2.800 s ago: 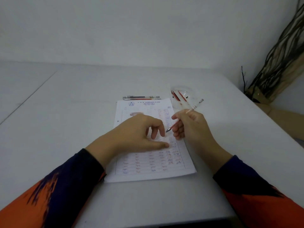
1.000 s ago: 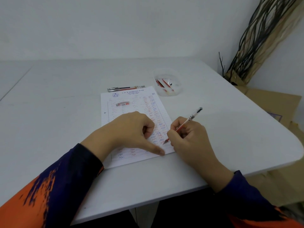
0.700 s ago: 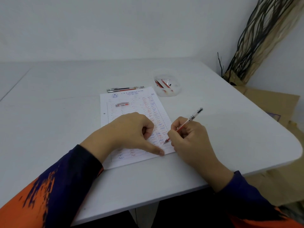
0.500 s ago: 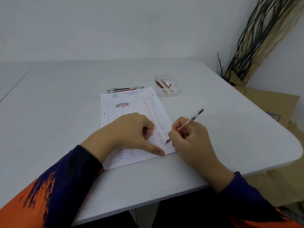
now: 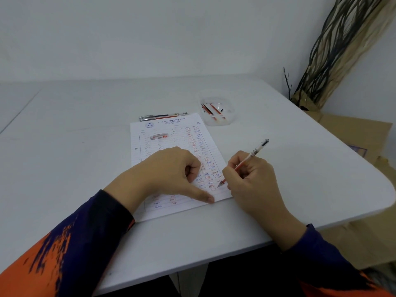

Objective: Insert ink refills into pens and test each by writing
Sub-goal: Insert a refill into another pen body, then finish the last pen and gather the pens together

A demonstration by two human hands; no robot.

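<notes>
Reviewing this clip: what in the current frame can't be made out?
- Head view: whether the pen tip touches the paper is too small to tell; the right hand covers most of the barrel.
- Scribbles under the left hand are hidden.
- The letterhead's small print is unreadable.
- What lies in the clear container besides red refills is too small to tell.
- The pens at the paper's top edge are too small to tell their number.

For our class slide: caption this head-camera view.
Right hand tests a red-ink pen on scribbled paper.
</notes>
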